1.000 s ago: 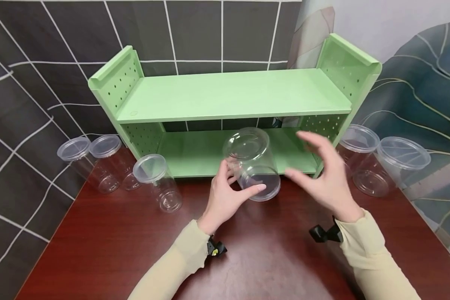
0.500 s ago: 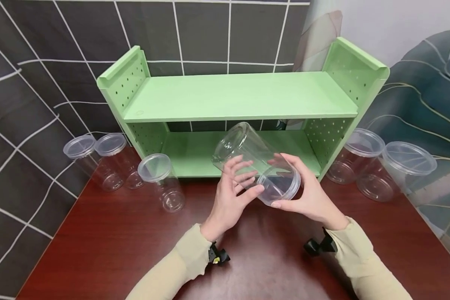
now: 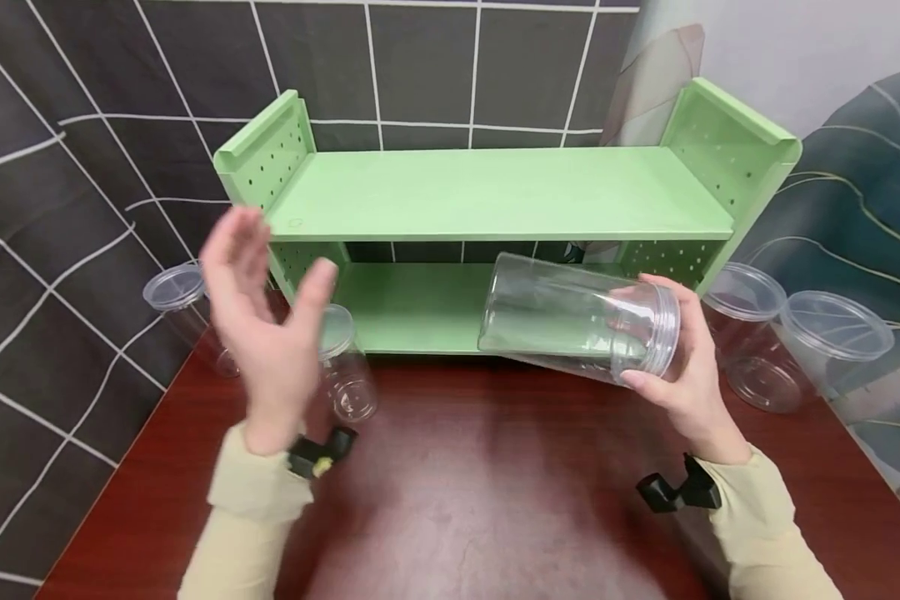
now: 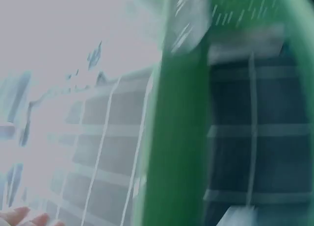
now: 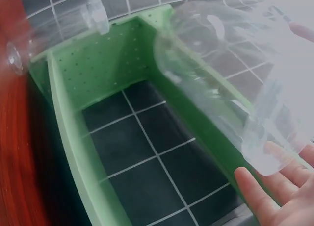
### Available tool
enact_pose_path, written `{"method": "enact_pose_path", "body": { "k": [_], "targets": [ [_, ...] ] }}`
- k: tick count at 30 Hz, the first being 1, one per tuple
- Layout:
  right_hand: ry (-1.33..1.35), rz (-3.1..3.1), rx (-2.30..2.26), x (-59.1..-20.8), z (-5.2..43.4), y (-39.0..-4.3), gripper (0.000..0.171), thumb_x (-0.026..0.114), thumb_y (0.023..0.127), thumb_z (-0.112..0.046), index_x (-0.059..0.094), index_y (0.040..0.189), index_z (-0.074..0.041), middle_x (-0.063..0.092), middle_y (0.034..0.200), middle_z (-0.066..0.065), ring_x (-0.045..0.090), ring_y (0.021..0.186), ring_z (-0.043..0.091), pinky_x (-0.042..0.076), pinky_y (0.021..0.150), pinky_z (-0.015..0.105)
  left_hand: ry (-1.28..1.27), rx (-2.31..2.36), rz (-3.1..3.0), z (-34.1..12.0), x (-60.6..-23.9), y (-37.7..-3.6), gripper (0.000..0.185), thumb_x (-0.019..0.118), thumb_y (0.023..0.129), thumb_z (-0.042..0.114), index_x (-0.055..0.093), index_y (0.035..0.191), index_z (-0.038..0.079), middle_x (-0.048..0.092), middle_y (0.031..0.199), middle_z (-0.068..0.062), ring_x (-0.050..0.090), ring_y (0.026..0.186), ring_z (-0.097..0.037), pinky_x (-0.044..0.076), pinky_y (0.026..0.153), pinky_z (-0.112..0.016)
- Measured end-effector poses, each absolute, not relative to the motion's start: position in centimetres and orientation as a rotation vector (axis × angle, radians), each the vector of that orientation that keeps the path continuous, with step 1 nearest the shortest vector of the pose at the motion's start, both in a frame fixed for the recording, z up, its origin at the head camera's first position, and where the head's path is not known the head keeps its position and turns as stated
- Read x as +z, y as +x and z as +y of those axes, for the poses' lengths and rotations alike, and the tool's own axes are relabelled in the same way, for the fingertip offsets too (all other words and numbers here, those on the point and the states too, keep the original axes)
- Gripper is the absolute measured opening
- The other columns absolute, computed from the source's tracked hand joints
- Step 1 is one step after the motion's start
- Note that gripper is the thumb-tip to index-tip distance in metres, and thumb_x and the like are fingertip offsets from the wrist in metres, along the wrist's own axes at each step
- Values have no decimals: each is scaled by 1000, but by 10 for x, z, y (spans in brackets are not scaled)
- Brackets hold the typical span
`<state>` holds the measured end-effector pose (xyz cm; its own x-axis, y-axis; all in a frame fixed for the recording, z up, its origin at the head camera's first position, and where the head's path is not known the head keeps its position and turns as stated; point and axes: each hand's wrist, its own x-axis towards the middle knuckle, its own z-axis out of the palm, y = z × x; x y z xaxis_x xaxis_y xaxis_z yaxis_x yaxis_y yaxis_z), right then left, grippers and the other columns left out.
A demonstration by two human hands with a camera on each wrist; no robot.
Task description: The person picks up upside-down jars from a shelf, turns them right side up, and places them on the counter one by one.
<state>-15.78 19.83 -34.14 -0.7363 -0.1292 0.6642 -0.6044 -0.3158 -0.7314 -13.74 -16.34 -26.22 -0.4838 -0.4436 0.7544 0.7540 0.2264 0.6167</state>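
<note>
My right hand [image 3: 693, 379] grips a large clear plastic jar [image 3: 551, 312] around its lidded end. The jar lies tilted on its side in the air, before the lower opening of the green shelf [image 3: 495, 192], its base pointing left. In the right wrist view, fingers [image 5: 255, 194] wrap under the blurred jar [image 5: 206, 84]. My left hand [image 3: 266, 333] is raised on the left, blurred, fingers spread and holding nothing. Behind it stand slimmer lidded jars, one [image 3: 176, 287] at far left and one [image 3: 354, 387] near the shelf; another is largely hidden.
Two wide lidded jars [image 3: 836, 325] stand right of the shelf on the reddish-brown table [image 3: 480, 500]. Dark cloth with white grid lines [image 3: 420, 75] hangs behind and to the left. The shelf has perforated side panels [image 3: 727, 158].
The left hand has let go of the jar and swung up and left. The right hand closed on the lidded end and has brought the jar rightward, nearly level.
</note>
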Motion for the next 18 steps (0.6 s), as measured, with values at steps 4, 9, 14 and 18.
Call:
{"method": "enact_pose_path", "body": {
  "k": [4,9,14,18],
  "targets": [
    [1010,-1499,2196,-342,198,-160,92,68,65,24,32,149,11,53,132,32,59,117,38,56,94,36,-43,-1497,-1593,-206,-239,-148,68,80,86,9,48,145,1,52,143,-9,50,130,-22,35,113,-27],
    [1013,-1526,2122,-344,198,-159,100,71,59,25,32,150,11,54,134,30,55,121,36,48,100,34,127,-1438,-1839,-249,-244,-184,61,81,89,17,57,144,11,61,138,-7,64,113,-16,49,101,-25],
    [981,-1668,2048,-345,196,-156,107,72,55,30,31,152,9,51,139,31,54,123,35,48,101,32,162,-1193,-2036,-262,-255,-201,36,78,92,27,75,124,13,74,115,-9,69,84,-2,56,82,-19],
    [950,-1780,2031,-350,195,-155,111,74,54,33,31,153,7,50,141,31,53,124,35,48,100,31,156,-1116,-2073,-260,-257,-205,31,75,93,27,77,118,10,75,110,-9,69,83,0,57,81,-19]
  ]
}}
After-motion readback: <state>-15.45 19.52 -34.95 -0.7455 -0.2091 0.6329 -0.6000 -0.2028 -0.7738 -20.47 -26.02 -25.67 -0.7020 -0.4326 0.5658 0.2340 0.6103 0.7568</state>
